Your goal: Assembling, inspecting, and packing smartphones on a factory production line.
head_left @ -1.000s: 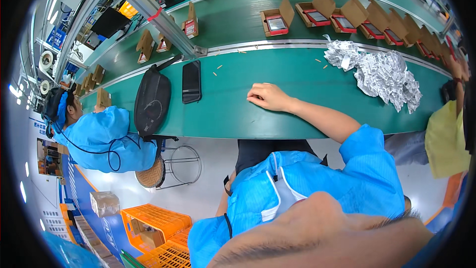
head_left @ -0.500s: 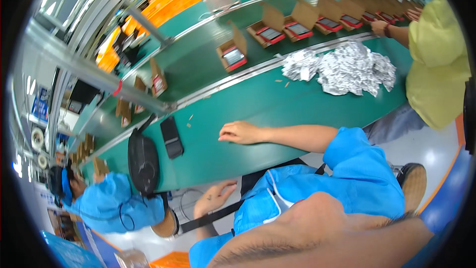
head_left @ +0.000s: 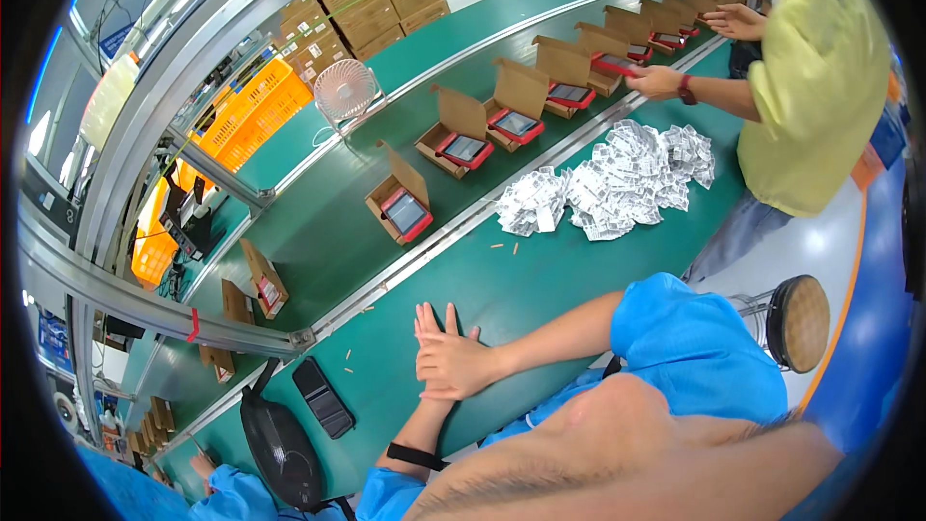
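Note:
My left hand (head_left: 428,328) lies on the green table (head_left: 386,473), fingers spread, holding nothing. Across its back rests my right hand (head_left: 458,367), fingers laid over it, with no object in it. A black band (head_left: 417,456) circles my left forearm. To the left of my hands are a black folding case (head_left: 323,399) and a black zipped pouch (head_left: 280,446). Beyond my hands, an open cardboard box (head_left: 409,170) holds a red-framed device with a grey screen (head_left: 406,213). Piles of small white printed packets (head_left: 632,178) lie on the table to the far right.
More open boxes (head_left: 521,87) with red-framed devices line the green belt. A co-worker in yellow (head_left: 805,87) reaches toward them at the right. A metal post (head_left: 145,304) crosses at left. A pink fan (head_left: 345,92), orange crates (head_left: 256,111) and a round stool (head_left: 799,323) stand around.
My left hand has come up from below the table edge onto the table. My right hand has moved onto it. The view has shifted, and the co-worker's hands have moved along the boxes.

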Motion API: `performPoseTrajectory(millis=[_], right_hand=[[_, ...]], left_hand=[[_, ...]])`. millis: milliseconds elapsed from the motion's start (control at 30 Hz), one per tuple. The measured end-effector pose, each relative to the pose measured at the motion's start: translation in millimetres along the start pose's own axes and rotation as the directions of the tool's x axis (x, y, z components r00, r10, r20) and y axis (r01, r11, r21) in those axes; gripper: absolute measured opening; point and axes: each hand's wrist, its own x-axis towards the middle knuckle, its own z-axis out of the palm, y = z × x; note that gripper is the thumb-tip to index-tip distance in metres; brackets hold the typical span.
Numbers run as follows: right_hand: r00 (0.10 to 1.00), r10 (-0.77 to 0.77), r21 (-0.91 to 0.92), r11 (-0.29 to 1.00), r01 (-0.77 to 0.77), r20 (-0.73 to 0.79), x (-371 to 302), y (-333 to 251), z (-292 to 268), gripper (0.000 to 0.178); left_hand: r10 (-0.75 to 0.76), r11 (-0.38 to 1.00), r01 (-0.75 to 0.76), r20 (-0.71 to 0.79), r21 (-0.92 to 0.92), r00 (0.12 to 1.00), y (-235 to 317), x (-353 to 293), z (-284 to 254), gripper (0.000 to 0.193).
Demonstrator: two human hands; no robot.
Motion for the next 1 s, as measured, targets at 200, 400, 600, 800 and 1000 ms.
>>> performPoseTrajectory(millis=[200,400,600,800,1000], right_hand=[[0.999,-0.037,0.041,0.999,0.036,0.039,1.7,1.2,2.1,0.033],[0.995,-0.06,0.076,0.996,0.054,0.076,0.1,-4.0,4.0,0.034],[0.992,-0.076,0.112,0.992,0.064,0.099,0.2,-11.1,1.3,0.034],[0.99,-0.079,0.142,0.988,0.062,0.114,-1.8,-13.3,-1.5,0.034],[0.99,-0.07,0.16,0.986,0.049,0.124,-5.9,-13.5,-0.9,0.034]], left_hand=[[0.052,0.974,-0.046,0.02,-0.221,0.998,-1.5,-2.6,-8.4,0.066],[0.234,0.937,-0.161,0.212,-0.311,0.949,10.9,-11.5,-24.2,0.068],[0.232,0.946,-0.152,0.27,-0.287,0.935,11.4,-11.2,-25.0,0.068],[0.205,0.94,-0.107,0.286,-0.325,0.936,8.3,-11.3,-21.8,0.066],[0.213,0.949,-0.118,0.317,-0.294,0.924,7.3,-8.0,-25.5,0.064]])
